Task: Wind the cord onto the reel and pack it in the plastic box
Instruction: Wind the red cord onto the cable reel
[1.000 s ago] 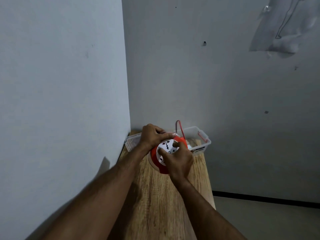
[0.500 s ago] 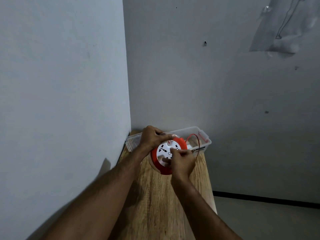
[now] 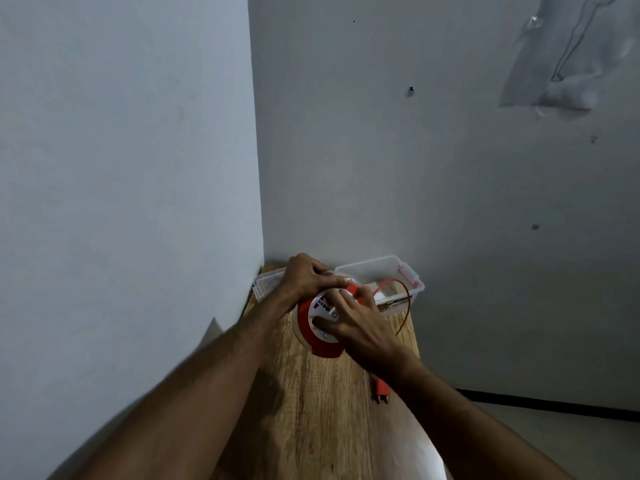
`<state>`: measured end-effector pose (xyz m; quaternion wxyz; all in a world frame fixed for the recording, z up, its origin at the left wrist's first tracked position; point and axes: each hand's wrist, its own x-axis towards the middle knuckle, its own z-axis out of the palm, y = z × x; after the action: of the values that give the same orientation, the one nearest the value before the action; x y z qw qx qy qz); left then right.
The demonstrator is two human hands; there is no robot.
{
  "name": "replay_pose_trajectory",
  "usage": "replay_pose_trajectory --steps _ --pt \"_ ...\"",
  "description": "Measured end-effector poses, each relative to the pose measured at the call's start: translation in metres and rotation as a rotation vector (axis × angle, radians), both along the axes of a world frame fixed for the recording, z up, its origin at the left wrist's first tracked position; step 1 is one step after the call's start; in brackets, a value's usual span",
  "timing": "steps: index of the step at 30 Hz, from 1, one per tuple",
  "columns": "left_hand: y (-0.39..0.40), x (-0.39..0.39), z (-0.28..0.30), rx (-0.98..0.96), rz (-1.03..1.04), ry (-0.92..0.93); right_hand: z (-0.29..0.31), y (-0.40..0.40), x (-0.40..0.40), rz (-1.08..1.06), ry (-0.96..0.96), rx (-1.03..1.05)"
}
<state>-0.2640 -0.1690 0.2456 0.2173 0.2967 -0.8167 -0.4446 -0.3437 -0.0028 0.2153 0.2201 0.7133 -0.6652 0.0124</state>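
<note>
A narrow wooden table [image 3: 322, 410] runs toward the grey corner walls [image 3: 415, 168]. Plug [image 3: 381, 392] lies near — beyond it, left hand [image 3: 308, 277] grips the reel [image 3: 320, 332], right hand [image 3: 360, 327] pressing its face, cord [image 3: 403, 299] looping before the plastic box [image 3: 381, 268].

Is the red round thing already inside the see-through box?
No, the reel is in both hands, left hand and right hand, above the wooden table, in front of the plastic box.

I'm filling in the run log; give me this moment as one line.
stage: winding | left hand: grips reel rim | right hand: on reel face | cord: loose loop | plug: on table | plastic box: open
</note>
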Motion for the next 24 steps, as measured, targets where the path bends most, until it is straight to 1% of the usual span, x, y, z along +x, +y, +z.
replay_pose_trajectory --steps 3,5,7,10,13,15,19,21,24 --pt "0.001 -0.002 0.000 -0.035 0.021 0.015 0.001 -0.005 -0.003 -0.019 -0.018 -0.042" --pt "0.003 -0.003 0.002 -0.049 0.037 0.039 0.002 -0.007 -0.003 -0.066 -0.090 -0.094" --pt "0.004 -0.003 0.004 -0.058 0.043 0.060 0.002 -0.009 -0.002 -0.108 -0.205 -0.186" --pt "0.005 -0.005 0.005 -0.019 0.061 0.075 0.001 -0.011 0.005 -0.216 -0.460 -0.289" --pt "0.007 -0.008 0.004 -0.060 0.074 0.061 -0.004 -0.013 0.021 -0.371 -0.675 -0.358" --pt "0.008 -0.010 0.000 -0.075 0.071 0.060 -0.006 -0.014 0.030 -0.460 -0.825 -0.467" --pt "0.008 -0.011 -0.008 -0.057 0.084 0.077 -0.008 -0.021 0.044 -0.671 -1.204 -0.679" --pt "0.008 -0.011 -0.012 -0.086 0.067 0.056 -0.009 -0.024 0.048 -0.773 -1.391 -0.730" --pt "0.008 -0.013 -0.013 -0.127 0.041 0.042 -0.011 -0.028 0.052 -0.899 -1.732 -0.780"
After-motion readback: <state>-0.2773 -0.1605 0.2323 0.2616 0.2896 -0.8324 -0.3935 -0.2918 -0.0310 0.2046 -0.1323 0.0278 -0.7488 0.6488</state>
